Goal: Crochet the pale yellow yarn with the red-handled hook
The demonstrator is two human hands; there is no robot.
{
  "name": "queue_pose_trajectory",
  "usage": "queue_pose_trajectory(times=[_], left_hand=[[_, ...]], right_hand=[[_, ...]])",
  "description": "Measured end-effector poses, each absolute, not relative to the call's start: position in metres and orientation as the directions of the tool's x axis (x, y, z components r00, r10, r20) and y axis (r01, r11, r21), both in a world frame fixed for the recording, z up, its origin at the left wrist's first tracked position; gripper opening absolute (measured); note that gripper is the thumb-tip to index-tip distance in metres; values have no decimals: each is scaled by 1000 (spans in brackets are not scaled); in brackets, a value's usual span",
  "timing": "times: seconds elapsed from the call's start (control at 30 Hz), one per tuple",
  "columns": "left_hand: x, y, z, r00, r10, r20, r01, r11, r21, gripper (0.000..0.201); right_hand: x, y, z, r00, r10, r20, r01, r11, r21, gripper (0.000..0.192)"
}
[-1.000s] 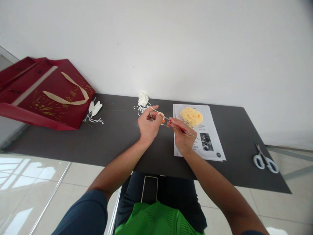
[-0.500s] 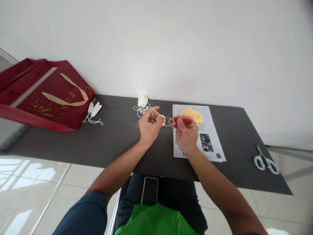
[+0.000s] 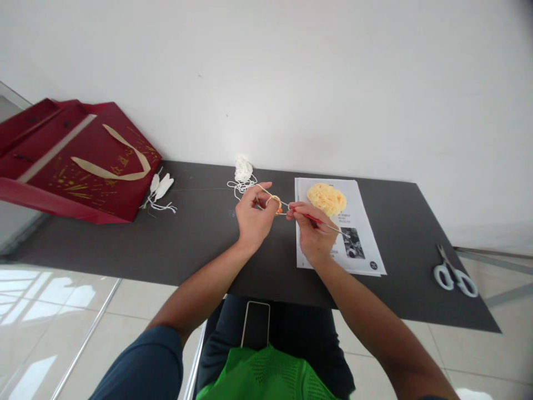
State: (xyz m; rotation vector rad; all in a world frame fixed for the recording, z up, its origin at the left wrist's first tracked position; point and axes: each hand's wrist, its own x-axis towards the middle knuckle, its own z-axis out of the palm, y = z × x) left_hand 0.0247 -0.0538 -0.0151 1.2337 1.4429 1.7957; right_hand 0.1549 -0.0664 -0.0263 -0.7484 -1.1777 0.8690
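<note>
My left hand (image 3: 257, 215) pinches a small piece of crochet work (image 3: 275, 203) with cream yarn (image 3: 272, 193) running over its raised index finger. Something small and orange shows at the fingertips. In my right hand (image 3: 314, 229) is a crochet hook with a red grip (image 3: 310, 216), held like a pen, its metal back end pointing right and down. The hook's working tip is by the yarn between the two hands; whether it has caught a loop is too small to tell. A ball of pale yellow yarn (image 3: 327, 199) rests on the printed sheets (image 3: 364, 244) beyond my right hand.
A heap of white yarn (image 3: 243, 169) lies against the wall. To the left, a dark red paper bag (image 3: 83, 161) stands beside white tasselled pieces (image 3: 160, 189). Scissors (image 3: 453, 275) lie at the table's right end. A phone (image 3: 255, 324) rests on my lap.
My right hand has turned, so the hook's back end now tilts down to the right. Its tip side has come closer to my left hand, which stays nearly still.
</note>
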Motion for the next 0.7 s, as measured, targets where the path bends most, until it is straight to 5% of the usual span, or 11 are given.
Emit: queue_pose_trajectory(times=[0.2, 0.37, 0.53, 0.7], left_hand=[[24, -55, -13, -473, 777, 416, 279, -316, 907, 15], [26, -55, -11, -486, 769, 415, 283, -311, 907, 14], [27, -50, -11, -490, 852, 182, -65, -243, 968, 32], [25, -43, -12, -408, 913, 23, -386, -196, 902, 41]], right_hand=[[163, -67, -33, -10, 752, 659, 60, 658, -750, 22], [164, -67, -33, -33, 726, 687, 94, 687, -721, 25], [159, -63, -36, 78, 800, 595, 50, 593, -804, 20], [158, -60, -39, 45, 819, 572, 35, 571, -820, 23]])
